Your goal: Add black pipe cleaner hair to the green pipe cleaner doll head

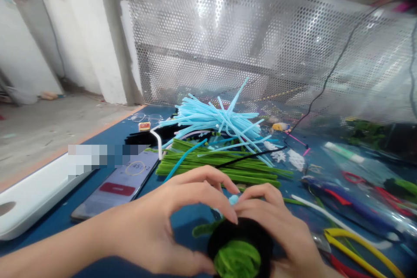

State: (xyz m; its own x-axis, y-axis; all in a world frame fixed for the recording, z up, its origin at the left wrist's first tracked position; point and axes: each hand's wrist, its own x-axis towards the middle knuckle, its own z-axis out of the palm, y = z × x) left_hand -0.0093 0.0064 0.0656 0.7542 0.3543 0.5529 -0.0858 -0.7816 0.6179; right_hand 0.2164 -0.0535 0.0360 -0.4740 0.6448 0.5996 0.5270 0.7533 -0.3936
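Left of the phone (117,189), a narrow strip of blue table (78,195) lay open before the white case (45,197); to its right, green stems (208,161) obstructed the left hand's (153,217) forward path.

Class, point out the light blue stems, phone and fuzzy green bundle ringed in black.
Light blue stems (211,116): head view, pile's middle.
Phone (117,189): head view, red screen button.
Fuzzy green bundle (237,259): head view, its middle.

Between left hand (182,217) and right hand (276,221), a round fuzzy black ring (215,243) circles a coiled fuzzy green centre (239,260). Beyond them are thin pale-blue fuzzy sticks (208,117) and a hole-dotted silver metal panel (211,30).
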